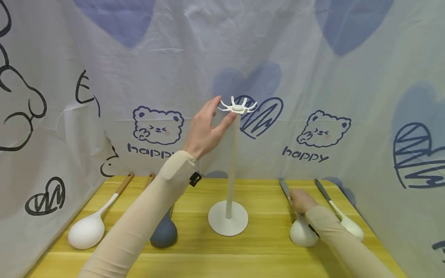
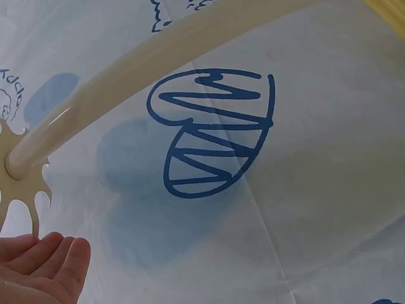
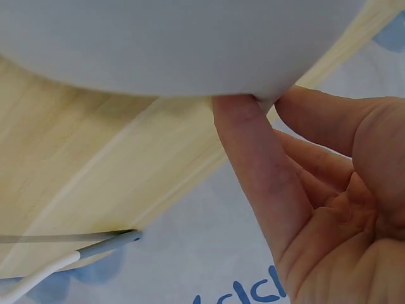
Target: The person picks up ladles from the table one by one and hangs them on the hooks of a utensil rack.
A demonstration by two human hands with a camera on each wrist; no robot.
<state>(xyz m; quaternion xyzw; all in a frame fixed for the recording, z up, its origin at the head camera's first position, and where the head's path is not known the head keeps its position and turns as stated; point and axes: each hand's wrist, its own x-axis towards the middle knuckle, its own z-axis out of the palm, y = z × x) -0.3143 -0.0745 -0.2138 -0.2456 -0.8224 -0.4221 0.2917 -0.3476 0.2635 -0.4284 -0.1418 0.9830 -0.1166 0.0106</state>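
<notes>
In the head view, my left hand (image 1: 208,127) is raised at the top of a white utensil stand (image 1: 230,166) with a ring of hooks. Its thumb touches the hub and its forefinger reaches a hook tip, with a wide gap between them. The left wrist view shows those fingers (image 2: 63,263) right at one hook. Lower on the right, my right hand (image 1: 301,200) grips a white ladle (image 1: 303,233) with a grey handle, whose bowl is near the tabletop. Up close, thumb and forefinger (image 3: 250,139) pinch it just past the large pale bowl (image 3: 183,47).
A second grey-handled white utensil (image 1: 351,227) lies to the right of my right hand. On the left are a white ladle (image 1: 87,231) with a wooden handle and a dark blue ladle (image 1: 164,233), partly behind my left forearm. A printed cloth (image 1: 194,50) hangs behind the wooden table (image 1: 208,266).
</notes>
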